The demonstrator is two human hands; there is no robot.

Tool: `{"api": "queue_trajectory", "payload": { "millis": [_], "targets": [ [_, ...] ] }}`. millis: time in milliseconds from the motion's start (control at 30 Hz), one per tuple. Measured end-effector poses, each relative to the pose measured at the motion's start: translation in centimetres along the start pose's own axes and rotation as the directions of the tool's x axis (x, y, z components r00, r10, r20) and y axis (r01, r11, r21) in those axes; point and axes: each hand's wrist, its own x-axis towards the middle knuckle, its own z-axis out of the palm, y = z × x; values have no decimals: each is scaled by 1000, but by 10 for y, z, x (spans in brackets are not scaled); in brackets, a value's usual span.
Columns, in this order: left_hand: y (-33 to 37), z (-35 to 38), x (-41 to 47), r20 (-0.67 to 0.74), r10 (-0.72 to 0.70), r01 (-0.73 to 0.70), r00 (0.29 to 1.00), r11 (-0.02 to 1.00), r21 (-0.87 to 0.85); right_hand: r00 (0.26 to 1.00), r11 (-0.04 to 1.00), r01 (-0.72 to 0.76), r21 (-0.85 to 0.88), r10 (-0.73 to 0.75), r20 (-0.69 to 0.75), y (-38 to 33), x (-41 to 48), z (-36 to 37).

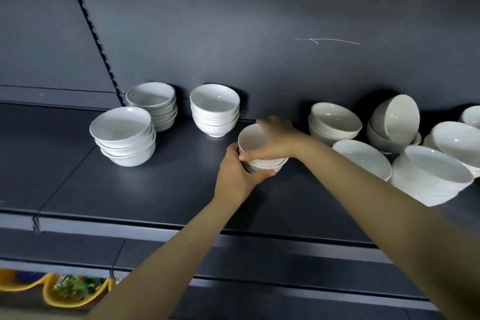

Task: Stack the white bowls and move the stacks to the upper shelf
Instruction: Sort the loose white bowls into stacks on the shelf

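Observation:
A small stack of white bowls (pixel 253 141) sits at the middle of the dark shelf (pixel 145 184). My left hand (pixel 240 173) grips its near left side low down, thumb along the base. My right hand (pixel 275 141) lies over the top bowl, fingers on the far rim and thumb on the near rim. To the left stand three neat stacks: a front one (pixel 124 135), a rear one (pixel 153 104) and a middle one (pixel 215 109). On the right, several white bowls (pixel 335 122) lie loose and tilted.
The loose pile on the right includes a bowl tipped on its side (pixel 397 118) and wide shallow bowls (pixel 431 174) near the front edge. The dark back panel (pixel 259 47) rises behind. Yellow packaging (pixel 65 291) shows on a lower level at bottom left.

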Motion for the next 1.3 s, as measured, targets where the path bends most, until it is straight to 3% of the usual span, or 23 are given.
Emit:
{"api": "queue_trajectory", "payload": {
  "millis": [167,333,433,667,767,933,1100,1167,1300],
  "targets": [
    [-9,-17,9,65,9,-9,998,1000,2,1000,999,1,47,0,-30,-12,2,-4],
    [-20,-53,14,131,12,-8,991,999,-32,978,955,2,297,61,-201,-17,4,-22],
    [-28,-81,18,168,28,-24,985,999,-27,954,938,-32,346,131,-268,-12,15,-30],
    [-47,-128,20,211,58,-72,976,996,58,950,941,-200,272,255,-182,-5,24,0],
    [-54,-138,20,200,21,-29,980,999,37,963,912,-177,369,238,-126,-3,23,13],
    [-59,-138,24,184,9,-11,983,1000,8,984,950,-144,278,168,-61,-4,23,26],
    [-59,-140,24,193,33,-30,981,999,-21,996,947,-85,311,82,23,-5,18,27],
    [-59,-140,24,196,33,-29,980,999,-27,999,891,-52,451,54,9,-3,10,27],
    [-60,-141,24,205,3,4,979,1000,-31,981,643,-10,766,155,-118,10,-12,49]
  ]
}}
